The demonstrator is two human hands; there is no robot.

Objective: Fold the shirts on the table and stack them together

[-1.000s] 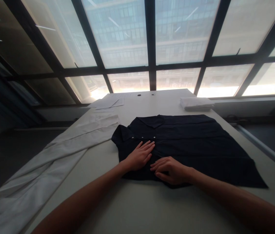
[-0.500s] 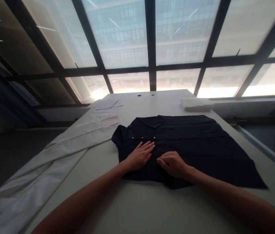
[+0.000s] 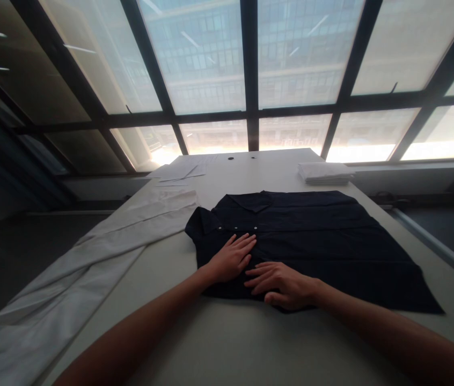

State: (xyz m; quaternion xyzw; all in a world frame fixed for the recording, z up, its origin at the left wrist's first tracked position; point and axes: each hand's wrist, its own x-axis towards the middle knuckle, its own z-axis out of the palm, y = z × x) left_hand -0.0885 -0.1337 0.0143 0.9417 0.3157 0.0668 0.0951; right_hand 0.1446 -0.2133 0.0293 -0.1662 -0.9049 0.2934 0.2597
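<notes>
A dark navy button-up shirt (image 3: 323,241) lies spread flat on the white table (image 3: 219,343), collar toward the left. My left hand (image 3: 233,258) rests flat on the shirt near the collar, fingers stretched out and together. My right hand (image 3: 281,283) lies just to its right on the shirt's near edge, fingers extended and pressing the fabric. Neither hand grips anything.
A long white cloth (image 3: 70,284) hangs over the table's left side. Loose papers (image 3: 178,172) lie at the far left, and a folded white stack (image 3: 323,172) sits at the far right. Large windows stand beyond the table.
My right hand opened from a curled pose and slid a little toward me and left along the shirt's near edge. My left hand stayed in place.
</notes>
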